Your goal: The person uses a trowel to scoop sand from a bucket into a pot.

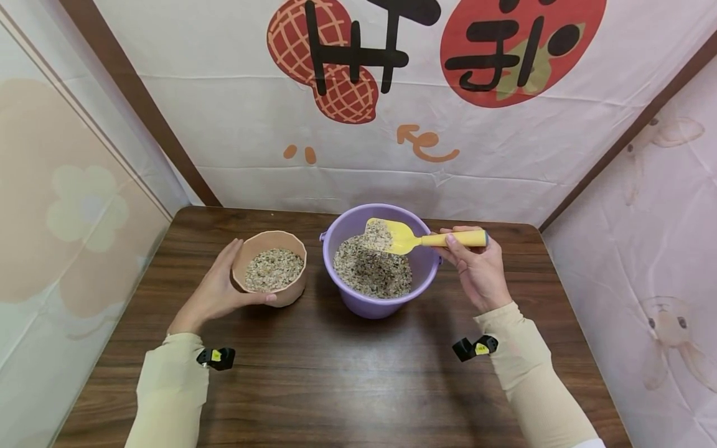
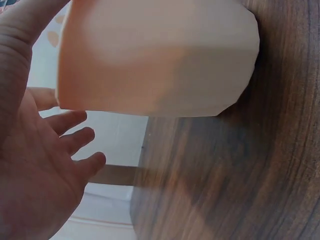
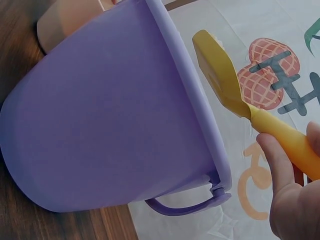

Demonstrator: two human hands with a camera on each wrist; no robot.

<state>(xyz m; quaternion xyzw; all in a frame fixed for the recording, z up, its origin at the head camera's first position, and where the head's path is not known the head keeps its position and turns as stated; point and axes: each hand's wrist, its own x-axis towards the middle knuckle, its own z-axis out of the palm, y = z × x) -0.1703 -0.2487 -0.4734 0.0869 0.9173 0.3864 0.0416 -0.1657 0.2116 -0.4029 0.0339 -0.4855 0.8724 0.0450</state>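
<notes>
My right hand (image 1: 478,274) grips the yellow handle of a small hand shovel (image 1: 403,238). Its blade carries some speckled gravel (image 1: 378,236) and is held above the purple bucket (image 1: 370,308). More of the same gravel lies inside that bucket. On the left, a peach-coloured faceted pot (image 1: 291,295) stands with gravel (image 1: 273,269) in it. My left hand (image 1: 218,286) holds this pot from its left side, thumb along the near wall and fingers toward the back rim. From the right wrist view, the shovel blade (image 3: 220,75) is above the bucket's rim.
Everything stands on a dark wood-grain table (image 1: 336,386). A printed white cloth (image 1: 235,112) hangs right behind it, with further cloth walls at both sides. The bucket's purple handle (image 3: 185,207) hangs down at its side.
</notes>
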